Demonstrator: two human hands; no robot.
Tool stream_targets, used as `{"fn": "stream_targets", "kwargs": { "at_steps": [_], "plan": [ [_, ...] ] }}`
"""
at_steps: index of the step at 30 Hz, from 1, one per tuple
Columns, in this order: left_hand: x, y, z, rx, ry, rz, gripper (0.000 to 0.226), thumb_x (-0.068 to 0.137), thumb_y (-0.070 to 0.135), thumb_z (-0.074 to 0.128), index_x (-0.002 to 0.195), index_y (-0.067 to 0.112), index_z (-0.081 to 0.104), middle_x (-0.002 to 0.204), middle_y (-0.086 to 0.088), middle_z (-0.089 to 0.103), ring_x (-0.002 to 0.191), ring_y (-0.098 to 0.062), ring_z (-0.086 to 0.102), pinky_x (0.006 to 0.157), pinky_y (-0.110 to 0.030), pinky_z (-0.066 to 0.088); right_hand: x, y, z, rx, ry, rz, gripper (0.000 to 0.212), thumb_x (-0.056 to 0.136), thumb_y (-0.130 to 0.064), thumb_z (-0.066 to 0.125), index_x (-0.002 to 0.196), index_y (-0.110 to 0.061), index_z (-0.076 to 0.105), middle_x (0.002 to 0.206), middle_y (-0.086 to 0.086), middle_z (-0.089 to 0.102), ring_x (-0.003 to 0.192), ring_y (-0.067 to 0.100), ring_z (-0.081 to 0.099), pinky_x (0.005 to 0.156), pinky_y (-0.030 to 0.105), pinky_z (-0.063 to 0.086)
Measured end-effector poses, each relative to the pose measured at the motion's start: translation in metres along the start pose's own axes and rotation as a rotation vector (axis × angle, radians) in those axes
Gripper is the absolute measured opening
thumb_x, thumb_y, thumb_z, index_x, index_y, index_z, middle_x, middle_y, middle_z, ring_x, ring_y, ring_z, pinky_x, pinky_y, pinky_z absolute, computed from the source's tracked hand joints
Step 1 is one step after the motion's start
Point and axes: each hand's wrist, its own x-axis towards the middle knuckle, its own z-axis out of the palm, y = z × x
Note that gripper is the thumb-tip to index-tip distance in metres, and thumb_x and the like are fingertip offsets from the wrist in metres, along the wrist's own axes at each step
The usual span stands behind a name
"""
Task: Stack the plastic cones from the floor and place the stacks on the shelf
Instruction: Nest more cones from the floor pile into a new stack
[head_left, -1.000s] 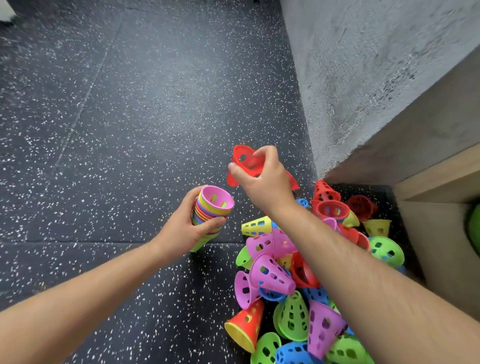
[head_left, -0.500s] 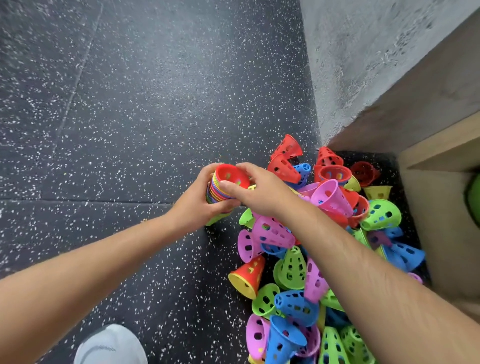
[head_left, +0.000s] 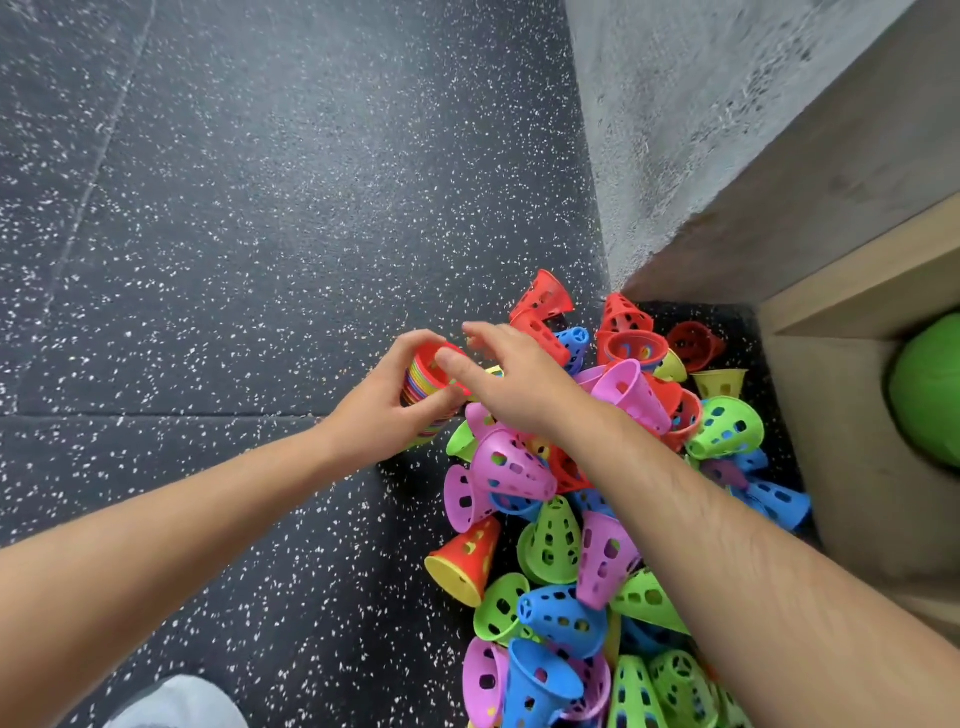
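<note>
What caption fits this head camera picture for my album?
Left hand grips a rainbow cone stack, open right hand just above it, beside the pile.

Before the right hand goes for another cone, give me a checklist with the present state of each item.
1. Grip: the left hand holds the stack round its side: ok.
2. The red cone fully seated on the stack: cannot tell, the thumb of the right hand covers part of its rim.
3. The right hand free, fingers straight, holding nothing: ok.
4. Loose cones in reach: ok, the pile lies on the floor just below the right hand.
5. Room on the shelf: cannot tell, only its wooden edge and a green object show.
</note>
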Motion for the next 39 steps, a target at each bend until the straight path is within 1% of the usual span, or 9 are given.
{"fn": "stream_targets", "kwargs": {
  "at_steps": [5,12,16,19,23,29,31,35,39],
  "plan": [
    [0.005,-0.007,0.003,-0.029,0.025,-0.017,0.043,0.096,0.03,0.072,0.13,0.039,0.047,0.12,0.013,0.063,0.101,0.002,0.064,0.084,-0.008,0.048,0.037,0.038,-0.022,-0.182,0.246,0.127,0.043,0.098,-0.039,0.052,0.133,-0.013,0.058,0.132,0.01,0.056,0.127,0.031,0.046,0.11,0.04,0.035],
    [0.007,-0.009,-0.003,-0.017,0.031,-0.044,0.044,0.098,0.026,0.069,0.134,0.037,0.045,0.12,0.017,0.062,0.097,0.014,0.061,0.08,0.001,0.041,0.073,0.074,-0.052,-0.332,0.111,0.346,0.041,0.097,-0.039,0.049,0.135,-0.026,0.058,0.159,0.018,0.028,0.146,0.038,0.026,0.119,0.04,0.022],
    [0.007,-0.01,-0.003,-0.001,0.022,-0.045,0.045,0.098,0.031,0.071,0.132,0.041,0.045,0.118,0.019,0.063,0.099,0.012,0.061,0.082,0.001,0.041,0.082,0.072,-0.056,-0.303,0.025,0.366,0.035,0.099,-0.037,0.048,0.12,-0.02,0.069,0.127,0.008,0.068,0.127,0.032,0.052,0.109,0.035,0.037],
    [0.007,-0.011,-0.004,-0.004,0.033,-0.048,0.047,0.09,0.048,0.071,0.129,0.049,0.044,0.114,0.022,0.065,0.101,0.009,0.062,0.084,-0.002,0.042,0.082,0.071,-0.053,-0.244,0.093,0.308,0.025,0.096,-0.031,0.052,0.105,-0.02,0.073,0.114,0.004,0.073,0.12,0.031,0.058,0.105,0.037,0.044],
    [0.006,-0.012,-0.005,-0.033,0.053,-0.064,0.046,0.099,0.027,0.068,0.137,0.038,0.044,0.118,0.013,0.065,0.095,0.012,0.063,0.08,-0.001,0.044,0.078,0.061,-0.051,-0.164,0.236,0.183,0.026,0.098,-0.023,0.054,0.118,-0.018,0.069,0.131,0.001,0.063,0.124,0.021,0.056,0.106,0.032,0.041],
    [0.007,-0.014,-0.009,-0.069,0.066,-0.078,0.05,0.101,0.032,0.064,0.142,0.043,0.039,0.124,0.017,0.061,0.098,0.015,0.063,0.079,0.0,0.045,0.051,0.031,-0.039,0.02,0.481,-0.039,0.019,0.088,-0.011,0.063,0.095,-0.023,0.075,0.102,-0.008,0.071,0.098,0.011,0.064,0.092,0.029,0.048],
    [0.008,-0.015,-0.01,-0.066,0.068,-0.08,0.053,0.1,0.037,0.064,0.144,0.047,0.037,0.127,0.018,0.06,0.102,0.015,0.061,0.082,0.0,0.044,0.037,0.017,-0.033,0.045,0.504,-0.046,0.018,0.089,-0.016,0.062,0.099,-0.027,0.07,0.097,-0.012,0.07,0.091,0.011,0.066,0.086,0.035,0.051],
    [0.007,-0.014,-0.012,-0.046,0.052,-0.072,0.06,0.099,0.043,0.062,0.15,0.049,0.03,0.127,0.027,0.055,0.105,0.021,0.058,0.084,0.003,0.04,0.011,-0.005,-0.024,0.022,0.554,-0.072,0.029,0.092,-0.022,0.062,0.118,-0.035,0.061,0.1,-0.017,0.071,0.088,0.007,0.065,0.078,0.028,0.046],
    [0.007,-0.014,-0.012,-0.053,0.048,-0.057,0.067,0.098,0.046,0.062,0.154,0.045,0.027,0.128,0.023,0.059,0.108,0.018,0.06,0.096,-0.011,0.043,0.0,-0.015,-0.01,0.192,0.551,-0.144,0.024,0.094,-0.016,0.064,0.115,-0.025,0.07,0.107,-0.017,0.072,0.098,0.0,0.065,0.089,0.023,0.05]
  ]
}}
